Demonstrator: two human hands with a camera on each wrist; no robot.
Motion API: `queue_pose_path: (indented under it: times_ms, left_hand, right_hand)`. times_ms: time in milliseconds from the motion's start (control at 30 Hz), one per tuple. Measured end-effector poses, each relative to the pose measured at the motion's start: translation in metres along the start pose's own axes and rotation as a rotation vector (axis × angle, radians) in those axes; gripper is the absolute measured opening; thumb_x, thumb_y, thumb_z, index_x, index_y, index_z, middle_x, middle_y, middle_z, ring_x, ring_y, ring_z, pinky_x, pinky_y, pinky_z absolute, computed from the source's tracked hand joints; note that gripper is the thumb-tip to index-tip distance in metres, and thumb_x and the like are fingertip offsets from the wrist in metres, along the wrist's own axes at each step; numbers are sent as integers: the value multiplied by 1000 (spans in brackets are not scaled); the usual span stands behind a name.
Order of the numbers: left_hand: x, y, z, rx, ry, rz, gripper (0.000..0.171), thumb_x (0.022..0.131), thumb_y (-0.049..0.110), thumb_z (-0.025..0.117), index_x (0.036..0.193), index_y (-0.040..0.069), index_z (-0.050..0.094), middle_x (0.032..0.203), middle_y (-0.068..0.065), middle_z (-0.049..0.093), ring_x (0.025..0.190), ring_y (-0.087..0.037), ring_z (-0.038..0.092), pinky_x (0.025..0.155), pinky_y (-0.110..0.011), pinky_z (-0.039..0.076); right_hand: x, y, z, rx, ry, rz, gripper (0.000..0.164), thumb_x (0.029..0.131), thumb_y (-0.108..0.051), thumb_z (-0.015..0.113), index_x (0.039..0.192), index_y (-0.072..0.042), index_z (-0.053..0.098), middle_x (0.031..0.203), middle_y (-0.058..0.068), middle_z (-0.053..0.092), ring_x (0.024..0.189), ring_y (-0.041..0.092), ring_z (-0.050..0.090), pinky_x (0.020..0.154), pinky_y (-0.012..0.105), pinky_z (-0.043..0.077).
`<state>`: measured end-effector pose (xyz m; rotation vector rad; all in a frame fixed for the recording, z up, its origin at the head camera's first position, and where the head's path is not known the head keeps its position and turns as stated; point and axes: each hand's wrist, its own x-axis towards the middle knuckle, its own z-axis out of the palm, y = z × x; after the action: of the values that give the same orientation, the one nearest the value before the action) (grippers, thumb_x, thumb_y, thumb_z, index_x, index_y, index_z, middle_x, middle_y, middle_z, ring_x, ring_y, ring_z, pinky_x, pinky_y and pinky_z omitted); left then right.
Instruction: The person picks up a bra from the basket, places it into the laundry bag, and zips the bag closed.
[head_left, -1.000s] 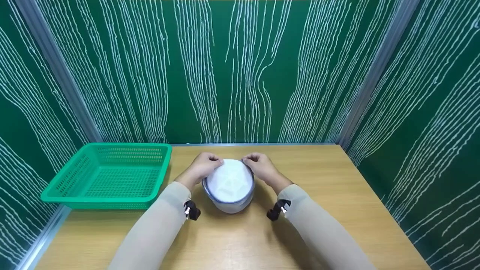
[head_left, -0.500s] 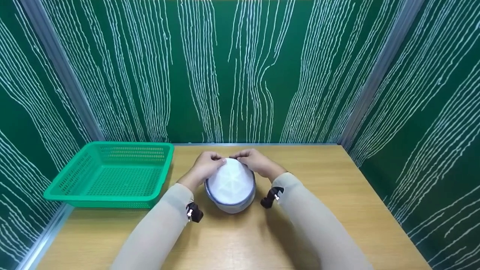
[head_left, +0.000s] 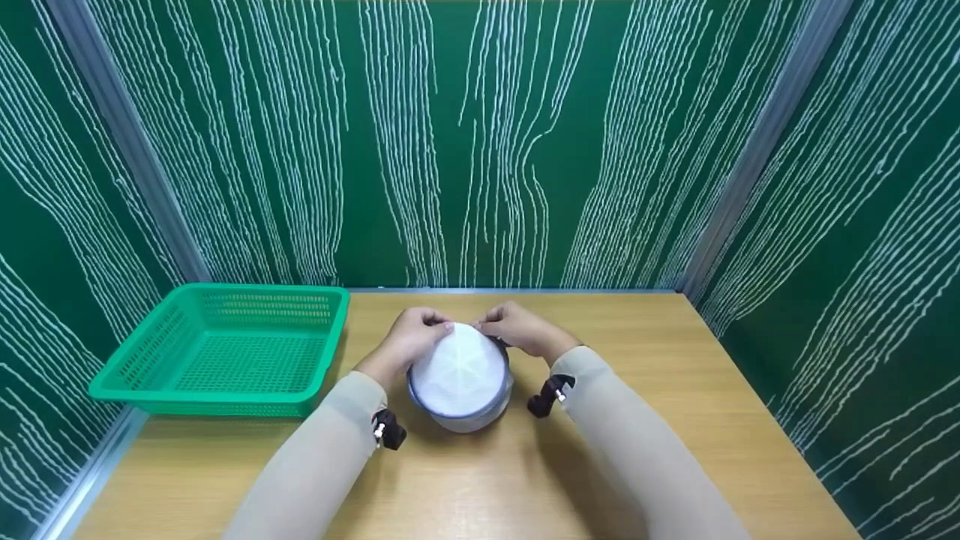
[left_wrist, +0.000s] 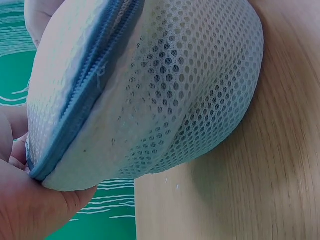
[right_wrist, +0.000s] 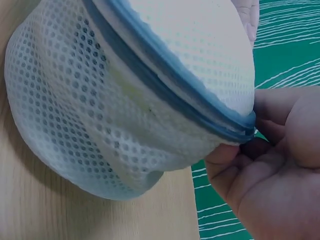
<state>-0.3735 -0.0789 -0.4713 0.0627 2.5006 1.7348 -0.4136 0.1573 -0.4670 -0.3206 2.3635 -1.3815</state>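
Note:
A rounded white mesh laundry bag [head_left: 459, 375] stands on the table, a blue-grey zipper [right_wrist: 170, 85] running round it below its domed top. At the far left of the rim, my left hand [head_left: 411, 334] pinches the bag's edge between thumb and fingers. My right hand [head_left: 523, 330] grips the zipper's band on the far right side, close to the left hand. In the right wrist view its fingertips are curled at the zipper, and any pull tab there is hidden. Through the mesh wall [left_wrist: 195, 85] no contents can be made out clearly.
To the left on the wooden table [head_left: 637, 390] sits a green perforated plastic basket [head_left: 319, 375] with nothing in it. Green panels [head_left: 510, 150] with white wavy lines enclose the back and both sides of the table.
My right hand moved left along the far rim toward the left hand, then shifted slightly back to the right. The left hand kept its pinch, and the bag's top tilted a little.

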Motion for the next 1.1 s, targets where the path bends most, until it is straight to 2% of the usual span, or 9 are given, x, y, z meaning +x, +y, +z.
queue_pose_path:
  times_ms: [233,400,600,833,933,1100]
  left_hand:
    - [0,-3,1,13,13,-26,18,112,14,71,122,4,82,128,-15,79,124,-29,70,114,-45,58]
    - [0,-2,3,6,6,-78,24,115,17,66,130,5,81,134,-15,78,129,-30,68,119,-47,56]
    - [-2,-1,2,-4,-6,-123,25,117,19,62,130,6,80,135,-13,76,129,-29,66,120,-49,54]
    - [-4,-5,-2,-11,30,-150,26,118,21,60,127,6,78,134,-14,74,128,-30,65,120,-49,54]
    - [-6,-6,0,-26,52,-128,26,118,20,59,125,3,78,131,-15,74,125,-29,65,118,-48,55]
    - [-8,-6,3,-26,106,-119,28,118,17,57,129,-1,76,135,-18,72,129,-32,65,121,-50,54]
  right_hand:
    - [-2,2,0,-62,148,-30,16,109,-17,76,120,-12,86,120,7,84,104,16,72,89,26,62]
    - [-3,3,3,-86,208,-89,14,110,-18,77,115,-9,86,113,8,83,99,15,72,84,25,62]
    - [-4,5,3,-63,236,-101,13,111,-16,75,113,-9,86,110,6,82,94,14,69,79,23,59]
    - [-8,11,-1,-28,251,-88,15,114,-17,71,112,-10,84,103,4,78,86,13,63,72,24,53]
    - [-10,13,-2,-30,254,-91,16,114,-18,70,111,-10,83,103,4,79,90,14,66,74,25,54]
    - [-11,16,-4,-15,265,-89,15,115,-18,70,111,-10,82,104,5,79,106,30,73,76,26,55]
